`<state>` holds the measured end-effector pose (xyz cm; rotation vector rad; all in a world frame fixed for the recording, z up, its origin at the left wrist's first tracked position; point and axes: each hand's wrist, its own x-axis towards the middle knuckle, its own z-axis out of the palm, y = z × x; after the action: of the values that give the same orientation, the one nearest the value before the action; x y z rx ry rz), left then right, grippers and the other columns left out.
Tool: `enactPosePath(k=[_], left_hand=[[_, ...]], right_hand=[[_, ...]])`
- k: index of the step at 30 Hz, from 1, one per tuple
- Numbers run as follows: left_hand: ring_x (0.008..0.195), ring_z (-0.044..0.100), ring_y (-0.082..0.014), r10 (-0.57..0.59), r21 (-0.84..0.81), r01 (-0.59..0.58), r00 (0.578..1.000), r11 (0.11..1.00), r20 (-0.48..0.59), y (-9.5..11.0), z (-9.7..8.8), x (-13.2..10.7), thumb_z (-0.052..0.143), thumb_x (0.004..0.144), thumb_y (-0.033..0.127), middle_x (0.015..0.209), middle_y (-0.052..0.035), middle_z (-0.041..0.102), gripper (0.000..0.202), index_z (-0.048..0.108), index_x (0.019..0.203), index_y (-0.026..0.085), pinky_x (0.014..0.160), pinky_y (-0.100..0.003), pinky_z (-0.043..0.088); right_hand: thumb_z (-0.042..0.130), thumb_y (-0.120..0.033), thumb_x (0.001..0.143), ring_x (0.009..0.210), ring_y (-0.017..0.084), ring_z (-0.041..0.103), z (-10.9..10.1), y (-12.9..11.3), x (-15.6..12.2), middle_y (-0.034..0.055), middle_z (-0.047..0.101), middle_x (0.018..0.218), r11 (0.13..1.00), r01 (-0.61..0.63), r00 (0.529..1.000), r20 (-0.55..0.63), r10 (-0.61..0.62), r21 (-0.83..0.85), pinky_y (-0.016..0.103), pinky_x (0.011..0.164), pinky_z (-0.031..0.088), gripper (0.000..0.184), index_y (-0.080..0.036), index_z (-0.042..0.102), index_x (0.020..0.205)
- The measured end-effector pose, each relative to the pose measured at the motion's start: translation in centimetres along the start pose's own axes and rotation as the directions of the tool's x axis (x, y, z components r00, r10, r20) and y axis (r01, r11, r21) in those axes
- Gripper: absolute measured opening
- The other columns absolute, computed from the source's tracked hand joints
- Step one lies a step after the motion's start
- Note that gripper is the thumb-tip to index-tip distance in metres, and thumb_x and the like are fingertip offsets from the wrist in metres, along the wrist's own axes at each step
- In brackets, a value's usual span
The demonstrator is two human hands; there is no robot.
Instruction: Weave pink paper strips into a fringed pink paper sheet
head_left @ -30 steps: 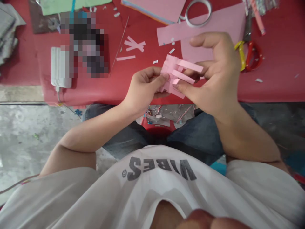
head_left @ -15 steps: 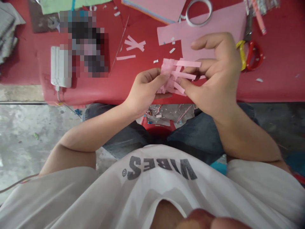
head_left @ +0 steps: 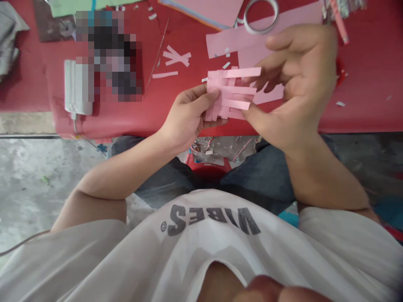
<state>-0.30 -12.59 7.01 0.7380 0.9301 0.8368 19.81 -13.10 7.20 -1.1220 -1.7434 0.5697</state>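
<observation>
A small weave of pink paper strips (head_left: pixel 229 94) is held in the air above the near edge of the red table (head_left: pixel 362 105). My left hand (head_left: pixel 189 117) pinches its left side between thumb and fingers. My right hand (head_left: pixel 296 84) grips the right side, its thumb pressed against the lowest strip and its fingers curled behind the loose strip ends. The strips lie roughly level, with short ends hanging down at the left.
On the table lie pink paper sheets (head_left: pixel 248 40), a roll of tape (head_left: pixel 260 16), loose pink strips (head_left: pixel 176 58), a thin stick (head_left: pixel 157 52), a white block with a cable (head_left: pixel 77 88) and a green sheet (head_left: pixel 72 6). Scraps lie on the floor between my knees.
Both hands have lifted the weave slightly up and turned it so the strips lie level. My right hand rose and now covers the scissors seen earlier.
</observation>
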Motion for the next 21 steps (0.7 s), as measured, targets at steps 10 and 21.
enactPosePath(k=[10,21], left_hand=[[0.081,0.075,-0.0139,-0.003,-0.014,0.003,1.0,1.0,0.018,0.25,0.05,-0.15,0.069,0.094,0.028,0.088,-0.0017,0.076,0.01,0.072,0.096,0.019,0.087,-0.031,0.069],[0.089,0.078,-0.0173,0.023,-0.024,-0.022,0.999,0.999,0.04,-0.16,-0.12,0.09,0.063,0.099,0.029,0.091,-0.0024,0.076,0.015,0.071,0.094,0.018,0.09,-0.034,0.068]], right_hand=[[0.089,-0.037,0.07,0.097,0.03,0.071,0.44,0.46,-0.13,0.0018,0.066,0.112,1.0,0.01,0.999,0.053,-0.01,0.016,0.048,0.085,0.059,0.073,-0.041,0.05,0.132],[0.083,-0.033,0.077,0.104,0.028,0.073,0.67,-0.03,-0.13,0.0001,0.063,0.13,1.0,0.001,0.997,0.071,0.0,-0.008,0.047,0.088,0.063,0.062,-0.044,0.054,0.131]])
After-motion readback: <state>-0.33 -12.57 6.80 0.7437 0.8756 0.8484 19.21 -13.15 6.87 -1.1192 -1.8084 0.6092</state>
